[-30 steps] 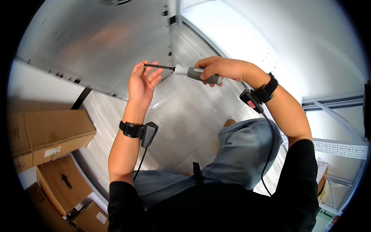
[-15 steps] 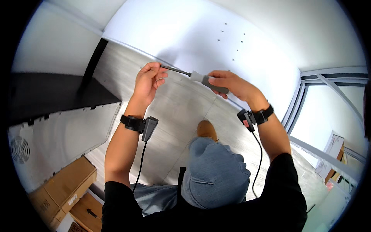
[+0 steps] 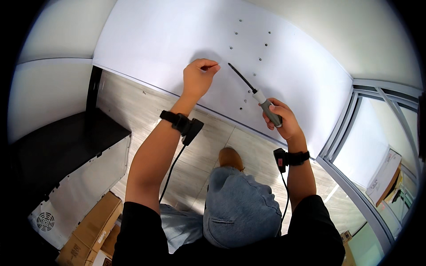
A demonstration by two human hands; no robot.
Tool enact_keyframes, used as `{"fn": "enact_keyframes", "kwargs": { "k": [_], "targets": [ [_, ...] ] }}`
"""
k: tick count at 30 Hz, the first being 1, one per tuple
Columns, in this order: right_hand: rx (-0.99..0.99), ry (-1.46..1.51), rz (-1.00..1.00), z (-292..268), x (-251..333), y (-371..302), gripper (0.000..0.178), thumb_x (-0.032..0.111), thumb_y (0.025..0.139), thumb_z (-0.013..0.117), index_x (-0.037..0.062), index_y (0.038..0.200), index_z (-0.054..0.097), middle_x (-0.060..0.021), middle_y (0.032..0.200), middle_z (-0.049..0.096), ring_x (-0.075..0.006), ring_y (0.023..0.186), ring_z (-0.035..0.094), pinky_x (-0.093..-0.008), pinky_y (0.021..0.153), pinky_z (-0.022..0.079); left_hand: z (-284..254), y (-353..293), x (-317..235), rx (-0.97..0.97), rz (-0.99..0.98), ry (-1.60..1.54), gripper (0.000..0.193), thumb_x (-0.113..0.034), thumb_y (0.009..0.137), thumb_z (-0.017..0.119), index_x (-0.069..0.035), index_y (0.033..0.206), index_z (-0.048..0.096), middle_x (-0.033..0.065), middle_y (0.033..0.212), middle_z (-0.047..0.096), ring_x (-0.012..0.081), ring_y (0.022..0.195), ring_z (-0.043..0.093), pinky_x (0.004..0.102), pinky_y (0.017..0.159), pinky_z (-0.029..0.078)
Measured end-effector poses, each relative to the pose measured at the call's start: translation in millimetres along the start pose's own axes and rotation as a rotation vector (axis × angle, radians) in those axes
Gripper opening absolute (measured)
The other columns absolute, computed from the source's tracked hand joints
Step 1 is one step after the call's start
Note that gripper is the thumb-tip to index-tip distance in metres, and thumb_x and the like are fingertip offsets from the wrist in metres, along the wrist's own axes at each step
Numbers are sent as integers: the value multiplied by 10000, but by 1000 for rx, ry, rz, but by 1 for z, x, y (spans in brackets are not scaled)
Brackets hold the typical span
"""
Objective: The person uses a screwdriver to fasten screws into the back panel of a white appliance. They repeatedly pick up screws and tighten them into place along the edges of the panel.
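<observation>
Curls the right hand (image 3: 286,119) round the screwdriver handle (image 3: 268,108), likely to free the shaft (image 3: 242,77) toward eleven o'clock, and pinches the left hand's (image 3: 198,79) fingertips, cannot tell on what.

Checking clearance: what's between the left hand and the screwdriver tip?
In the head view, only a stretch of bare white board shows between the left hand and the tip of the screwdriver; depth can't be told.

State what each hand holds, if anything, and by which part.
Right hand: a screwdriver, by its grey handle. Left hand: fingertips pinched; can't tell if they hold anything.
</observation>
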State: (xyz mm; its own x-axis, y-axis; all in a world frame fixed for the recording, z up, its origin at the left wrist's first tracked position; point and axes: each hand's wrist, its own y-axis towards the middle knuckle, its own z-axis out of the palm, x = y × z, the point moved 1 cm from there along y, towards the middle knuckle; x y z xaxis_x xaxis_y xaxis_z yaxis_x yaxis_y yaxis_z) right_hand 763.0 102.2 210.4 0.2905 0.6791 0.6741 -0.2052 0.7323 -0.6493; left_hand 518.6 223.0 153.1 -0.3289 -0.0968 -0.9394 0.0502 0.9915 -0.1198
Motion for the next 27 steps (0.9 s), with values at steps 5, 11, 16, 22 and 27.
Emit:
{"fn": "enact_keyframes", "kwargs": {
  "k": [5, 11, 16, 22, 27],
  "targets": [
    [-101, 15, -47, -11, -7, 8, 402, 329, 837, 532, 1, 1066, 553, -35, 648, 516, -96, 497, 439, -225, 455, 360, 29, 10, 8, -151, 239, 248, 102, -92, 738, 737, -98, 839, 732, 22, 783, 635, 153, 793, 542, 260, 672, 463],
    [-103, 41, -56, -13, -7, 13, 363, 304, 844, 533, 17, 1065, 549, -34, 655, 515, -96, 508, 445, -234, 465, 361, 39, 7, 15, -200, 334, 325, 151, -109, 722, 745, -122, 872, 742, 10, 724, 605, 164, 749, 506, 279, 647, 444],
    [-97, 55, -45, -11, -6, 14, 299, 269, 844, 554, 38, 1034, 555, -31, 648, 510, -98, 507, 443, -244, 469, 359, 41, 8, 14, -213, 359, 359, 164, -116, 714, 748, -126, 878, 743, 11, 714, 602, 169, 741, 501, 284, 634, 435],
    [-49, -107, -63, 5, 2, 12, 324, 286, 853, 528, 27, 1045, 564, -31, 666, 525, -83, 521, 451, -211, 466, 368, 26, 0, 22, -208, 318, 254, 200, -116, 737, 735, -119, 937, 722, 10, 727, 609, 164, 743, 515, 286, 665, 444],
    [62, -263, -27, 60, 24, 8, 245, 246, 857, 552, 51, 1003, 579, -13, 660, 536, -65, 516, 448, -213, 474, 355, -36, -41, 17, -248, -80, -327, 212, -211, 903, 603, -37, 996, 680, 36, 842, 652, 151, 790, 570, 274, 731, 466]
  ]
}}
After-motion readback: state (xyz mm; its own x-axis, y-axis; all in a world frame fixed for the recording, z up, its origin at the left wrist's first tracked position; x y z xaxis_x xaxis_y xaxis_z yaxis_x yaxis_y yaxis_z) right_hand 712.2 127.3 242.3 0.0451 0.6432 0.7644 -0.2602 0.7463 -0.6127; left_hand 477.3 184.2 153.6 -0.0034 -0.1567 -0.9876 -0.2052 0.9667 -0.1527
